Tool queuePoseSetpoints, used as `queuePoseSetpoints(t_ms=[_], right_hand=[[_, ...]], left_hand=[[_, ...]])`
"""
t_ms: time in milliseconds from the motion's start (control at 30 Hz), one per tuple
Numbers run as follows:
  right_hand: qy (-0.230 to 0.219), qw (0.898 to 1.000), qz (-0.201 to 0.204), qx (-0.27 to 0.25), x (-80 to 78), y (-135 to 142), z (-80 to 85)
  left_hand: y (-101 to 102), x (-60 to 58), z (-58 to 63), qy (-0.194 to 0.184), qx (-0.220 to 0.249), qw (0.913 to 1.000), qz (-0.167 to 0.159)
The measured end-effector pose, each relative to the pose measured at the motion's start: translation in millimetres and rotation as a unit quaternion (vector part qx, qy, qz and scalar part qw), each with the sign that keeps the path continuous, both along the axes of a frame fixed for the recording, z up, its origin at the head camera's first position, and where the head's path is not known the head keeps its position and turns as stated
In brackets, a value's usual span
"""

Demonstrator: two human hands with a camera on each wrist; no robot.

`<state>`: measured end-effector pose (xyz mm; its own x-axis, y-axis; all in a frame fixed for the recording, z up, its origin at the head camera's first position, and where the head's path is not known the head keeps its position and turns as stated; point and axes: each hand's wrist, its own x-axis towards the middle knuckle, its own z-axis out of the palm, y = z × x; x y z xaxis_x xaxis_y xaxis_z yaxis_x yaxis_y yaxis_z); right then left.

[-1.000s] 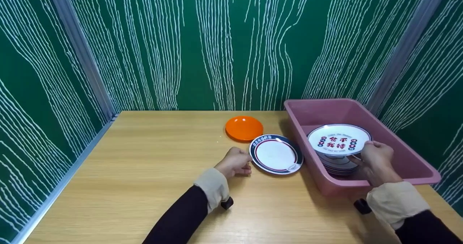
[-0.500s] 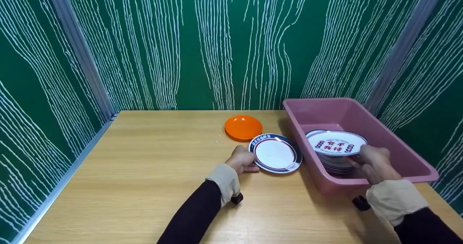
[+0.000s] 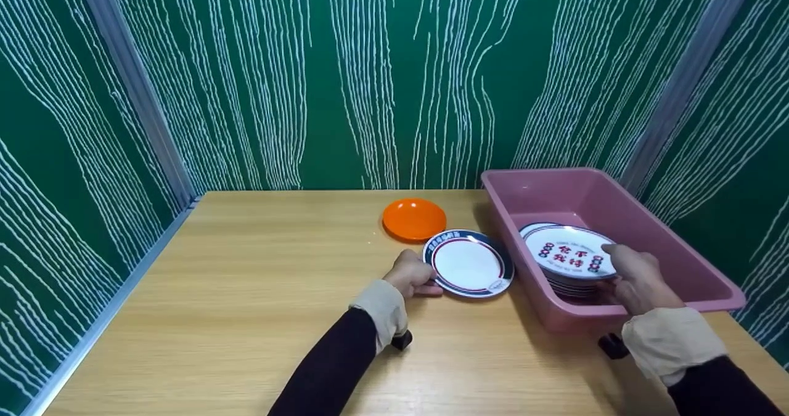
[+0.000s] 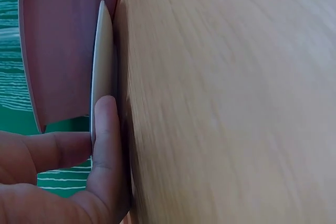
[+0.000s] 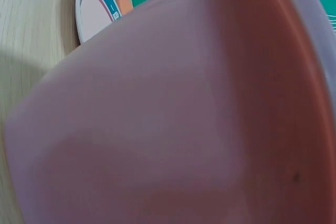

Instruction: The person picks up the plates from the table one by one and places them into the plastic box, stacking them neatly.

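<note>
My left hand pinches the near-left rim of a white plate with a dark blue border and a red ring. In the left wrist view, fingers lie on both sides of that plate's edge, slightly raised off the table. Inside the pink plastic tub, my right hand grips the right edge of a white plate printed with red characters. It lies over a stack of plates. The tub's outer wall hides the right hand in the right wrist view.
An orange plate lies on the wooden table, just behind the blue-bordered plate. The tub stands at the table's right side. Green panels with white lines enclose the back and sides.
My right hand has lowered the printed plate onto the stack in the tub. My left hand has moved right and taken hold of the blue-bordered plate's rim.
</note>
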<state>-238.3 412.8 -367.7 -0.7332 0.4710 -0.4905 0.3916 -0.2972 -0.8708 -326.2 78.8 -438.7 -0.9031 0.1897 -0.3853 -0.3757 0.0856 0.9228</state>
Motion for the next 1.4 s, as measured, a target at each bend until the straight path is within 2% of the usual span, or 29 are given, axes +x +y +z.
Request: queuePoseSetpoints(t_ms=[100, 367, 667, 800, 867, 967, 1033, 1100, 1233, 1400], right_hand=[[0.010, 1.000, 0.014, -0.014, -0.8, -1, 0.9], [0.016, 0.998, 0.021, -0.064, -2.6, 0, 4.8], [0.012, 0.991, 0.102, -0.083, -3.8, 1, 2.9], [0.023, 0.989, 0.110, -0.098, -4.9, 1, 2.4], [0.023, 0.992, 0.098, -0.074, -5.6, 1, 2.2], [0.009, 0.995, 0.095, 0.018, -6.0, 0, 1.3], [-0.007, 0.990, 0.107, 0.086, -5.8, -2, 0.2], [-0.014, 0.984, 0.119, 0.129, -5.9, -2, -0.9], [-0.018, 0.980, 0.135, 0.143, -6.4, -4, -1.2], [-0.014, 0.984, 0.141, 0.109, -7.3, -4, 0.8]], left_hand=[[-3, -0.6, -1.5, -0.005, 0.006, 1.0000, -0.004], [-8, 2.2, 0.2, 0.003, 0.002, 0.9999, -0.015], [-15, 5.1, 0.9, 0.005, -0.032, 0.9994, -0.009], [-18, 6.7, 2.0, 0.001, -0.036, 0.9993, -0.008], [-19, 7.4, 2.7, 0.001, -0.029, 0.9996, -0.008], [-22, 8.3, 3.3, 0.005, -0.015, 0.9998, -0.008], [-24, 9.5, 3.6, 0.007, -0.009, 0.9999, -0.005], [-27, 11.1, 3.8, 0.010, -0.001, 1.0000, -0.001], [-33, 16.7, 6.3, 0.011, 0.011, 0.9998, 0.009], [-42, 20.8, 12.6, 0.018, 0.019, 0.9996, 0.009]])
